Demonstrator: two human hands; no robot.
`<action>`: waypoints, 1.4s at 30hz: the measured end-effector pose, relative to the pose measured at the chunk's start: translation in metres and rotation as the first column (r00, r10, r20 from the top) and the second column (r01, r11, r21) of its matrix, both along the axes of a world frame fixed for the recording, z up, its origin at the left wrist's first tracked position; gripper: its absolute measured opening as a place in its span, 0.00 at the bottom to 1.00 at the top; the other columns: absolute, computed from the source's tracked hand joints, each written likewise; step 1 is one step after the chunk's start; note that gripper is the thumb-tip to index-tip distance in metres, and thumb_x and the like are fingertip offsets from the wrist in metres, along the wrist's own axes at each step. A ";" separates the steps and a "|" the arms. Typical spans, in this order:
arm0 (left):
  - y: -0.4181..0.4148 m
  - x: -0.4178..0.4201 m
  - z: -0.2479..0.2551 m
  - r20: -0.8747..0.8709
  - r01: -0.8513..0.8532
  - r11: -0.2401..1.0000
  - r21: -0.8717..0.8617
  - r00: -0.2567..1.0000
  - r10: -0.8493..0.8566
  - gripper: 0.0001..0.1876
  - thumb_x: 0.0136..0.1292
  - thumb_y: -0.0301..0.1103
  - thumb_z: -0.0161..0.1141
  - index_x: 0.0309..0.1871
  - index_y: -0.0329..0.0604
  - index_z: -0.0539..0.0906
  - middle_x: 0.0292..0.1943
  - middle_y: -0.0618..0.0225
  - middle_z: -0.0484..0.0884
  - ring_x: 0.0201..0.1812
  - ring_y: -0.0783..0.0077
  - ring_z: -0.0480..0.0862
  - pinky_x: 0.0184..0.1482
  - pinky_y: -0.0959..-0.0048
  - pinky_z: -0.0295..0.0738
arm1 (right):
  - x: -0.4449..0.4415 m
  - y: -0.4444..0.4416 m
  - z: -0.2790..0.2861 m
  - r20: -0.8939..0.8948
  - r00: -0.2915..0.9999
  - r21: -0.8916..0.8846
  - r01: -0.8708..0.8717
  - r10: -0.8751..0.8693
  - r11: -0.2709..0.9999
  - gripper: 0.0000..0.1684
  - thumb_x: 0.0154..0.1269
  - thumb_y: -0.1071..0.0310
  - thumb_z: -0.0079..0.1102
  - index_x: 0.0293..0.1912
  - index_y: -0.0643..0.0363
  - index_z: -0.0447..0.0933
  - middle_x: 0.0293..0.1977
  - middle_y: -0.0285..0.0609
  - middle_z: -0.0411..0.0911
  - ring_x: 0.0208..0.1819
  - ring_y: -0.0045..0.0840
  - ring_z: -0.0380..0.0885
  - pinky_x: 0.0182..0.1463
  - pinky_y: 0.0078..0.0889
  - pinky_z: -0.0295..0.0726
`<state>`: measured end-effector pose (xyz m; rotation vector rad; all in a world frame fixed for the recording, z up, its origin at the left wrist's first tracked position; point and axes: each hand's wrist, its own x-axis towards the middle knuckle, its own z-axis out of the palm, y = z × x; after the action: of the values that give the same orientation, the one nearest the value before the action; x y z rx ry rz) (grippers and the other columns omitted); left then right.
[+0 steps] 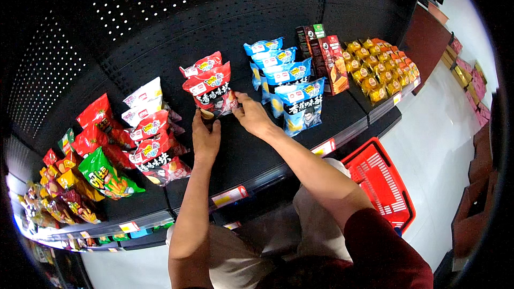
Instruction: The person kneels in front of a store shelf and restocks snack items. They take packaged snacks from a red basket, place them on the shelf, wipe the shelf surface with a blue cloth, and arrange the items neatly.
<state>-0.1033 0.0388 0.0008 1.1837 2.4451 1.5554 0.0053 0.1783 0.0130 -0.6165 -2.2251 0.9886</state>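
Both of my hands are at a red and black snack bag (213, 92) that stands upright on the black shelf (241, 156). My left hand (205, 134) touches its lower left corner, thumb and fingers at the bottom edge. My right hand (253, 114) holds its right side. Another red bag (202, 64) stands directly behind it. To the right is a row of blue snack bags (302, 106). To the left, a row has similar red and black bags (158, 160) in front and white-topped bags (143, 108) behind.
Chocolate-coloured boxes (335, 66) and small yellow packs (377, 72) stand farther right. A green bag (106, 174) and red bags (90, 140) are at the left. Price tags (229, 196) line the shelf edge. A red plastic basket (379, 184) is on the floor at the right.
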 end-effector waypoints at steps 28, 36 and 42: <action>-0.037 0.112 0.022 -0.369 0.314 0.796 -0.518 0.757 -0.539 0.24 0.62 0.39 0.68 0.59 0.38 0.80 0.61 0.54 0.76 0.62 0.50 0.75 0.65 0.57 0.71 | 0.433 -0.026 -0.124 0.103 0.818 -0.227 0.573 -0.566 0.787 0.09 0.74 0.71 0.53 0.47 0.64 0.79 0.39 0.44 0.79 0.37 0.28 0.84 0.38 0.31 0.83; -0.041 0.112 0.035 -0.345 0.281 0.750 -0.598 0.755 -0.558 0.28 0.59 0.41 0.70 0.61 0.40 0.79 0.63 0.56 0.75 0.65 0.51 0.73 0.66 0.57 0.70 | 0.469 0.003 -0.261 0.549 0.683 0.242 0.423 -0.483 0.873 0.22 0.64 0.72 0.53 0.57 0.50 0.80 0.58 0.48 0.77 0.60 0.43 0.76 0.61 0.43 0.79; -0.043 0.115 0.040 -0.288 0.289 0.727 -0.623 0.779 -0.557 0.29 0.57 0.42 0.71 0.62 0.41 0.79 0.65 0.56 0.74 0.67 0.51 0.72 0.68 0.57 0.68 | 0.480 0.017 -0.297 0.561 0.714 0.233 0.349 -0.418 0.908 0.15 0.66 0.62 0.52 0.46 0.55 0.83 0.52 0.48 0.79 0.54 0.44 0.79 0.53 0.44 0.81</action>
<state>0.0112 -0.0041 0.0410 1.9497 2.3079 0.4087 0.4848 0.1950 -0.2838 -1.4442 -2.4931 0.4742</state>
